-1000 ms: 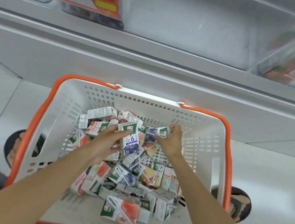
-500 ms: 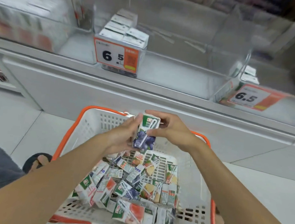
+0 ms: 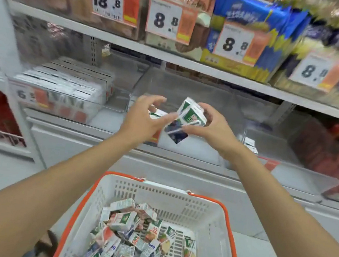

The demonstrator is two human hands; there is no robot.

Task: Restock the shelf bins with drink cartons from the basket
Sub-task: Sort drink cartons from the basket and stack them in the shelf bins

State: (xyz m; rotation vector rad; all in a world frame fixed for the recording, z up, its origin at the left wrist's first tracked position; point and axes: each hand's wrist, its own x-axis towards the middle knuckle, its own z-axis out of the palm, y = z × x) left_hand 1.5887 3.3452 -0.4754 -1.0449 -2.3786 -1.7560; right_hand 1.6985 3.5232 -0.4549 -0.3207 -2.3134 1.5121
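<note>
A white basket (image 3: 177,195) with orange rim stands low in the middle and holds several small drink cartons (image 3: 139,244). My right hand (image 3: 213,129) grips a tilted green, white and dark blue drink carton (image 3: 189,114) in front of a clear shelf bin (image 3: 190,88). My left hand (image 3: 144,118) is beside it with curved, spread fingers; only its thumb reaches the carton's lower left side. Behind the left hand, another carton (image 3: 159,113) shows partly in the bin.
A clear bin (image 3: 63,85) at the left is stacked with white cartons behind a "6" price tag. Further right another bin holds one carton (image 3: 250,142). The shelf above carries snack packs and price tags (image 3: 234,42). White shelf base (image 3: 180,168) lies behind the basket.
Both hands rose from the basket with the carton to the shelf bin. My left hand's fingers came off the carton. The view tilted up.
</note>
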